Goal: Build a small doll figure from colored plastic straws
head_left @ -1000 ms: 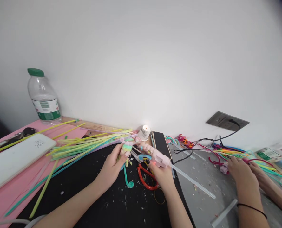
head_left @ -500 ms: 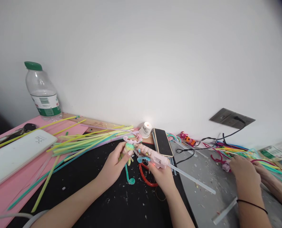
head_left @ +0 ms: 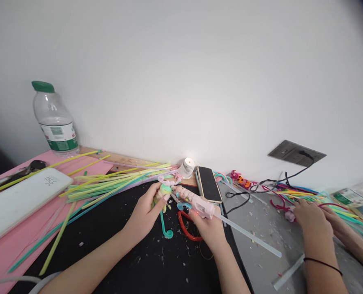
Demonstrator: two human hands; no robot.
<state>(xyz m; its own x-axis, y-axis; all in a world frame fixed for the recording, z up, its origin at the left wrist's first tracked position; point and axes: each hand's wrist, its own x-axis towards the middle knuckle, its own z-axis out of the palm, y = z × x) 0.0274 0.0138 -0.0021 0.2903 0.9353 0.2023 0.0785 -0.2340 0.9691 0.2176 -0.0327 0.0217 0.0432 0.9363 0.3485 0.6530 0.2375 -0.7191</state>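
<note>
My left hand [head_left: 144,214] is closed round a small pastel craft piece [head_left: 164,191] of curled green, yellow and pink strips, held over the black mat [head_left: 123,253]. A teal curl [head_left: 165,228] hangs from it. My right hand [head_left: 210,226] grips a pink glue gun [head_left: 196,202] whose tip points left at the craft piece. A clear glue stick [head_left: 248,234] pokes out of the gun's back toward the right.
A pile of long green and yellow straws [head_left: 114,181] lies left of my hands. Behind them stand a lit candle [head_left: 187,167] and a phone [head_left: 208,183]. A water bottle [head_left: 54,120] and white case [head_left: 18,200] sit far left. Another person's hands [head_left: 314,222] work among colourful straws at right.
Both my hands shifted slightly up and left with the craft piece and glue gun; the gun's tip stays against the piece. The other person's hands moved a little.
</note>
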